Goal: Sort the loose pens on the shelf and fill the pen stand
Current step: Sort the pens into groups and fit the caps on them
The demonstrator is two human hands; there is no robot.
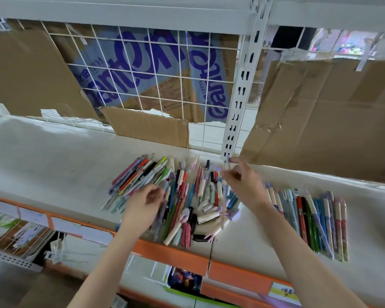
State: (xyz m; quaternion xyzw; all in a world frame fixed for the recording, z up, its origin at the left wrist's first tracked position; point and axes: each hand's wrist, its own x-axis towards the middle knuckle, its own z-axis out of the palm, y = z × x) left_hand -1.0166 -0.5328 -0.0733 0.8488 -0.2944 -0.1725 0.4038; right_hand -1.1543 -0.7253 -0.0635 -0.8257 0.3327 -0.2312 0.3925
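A big heap of loose pens (178, 196) in many colours lies on the white shelf (53, 161), with caps and short pieces mixed in near the front. A tidier row of pens (316, 221) lies side by side to the right. My left hand (142, 210) hovers over the heap's left part, fingers curled down onto the pens, blurred. My right hand (242, 183) is over the heap's right part and pinches a pale, thin pen (226, 190) that hangs downward. No pen stand is in view.
An orange shelf edge (176, 252) with price labels runs along the front. A white wire grid (156, 85) with cardboard sheets backs the shelf. A white slotted upright (238, 96) stands behind the heap. A large cardboard sheet (325, 118) leans at the right.
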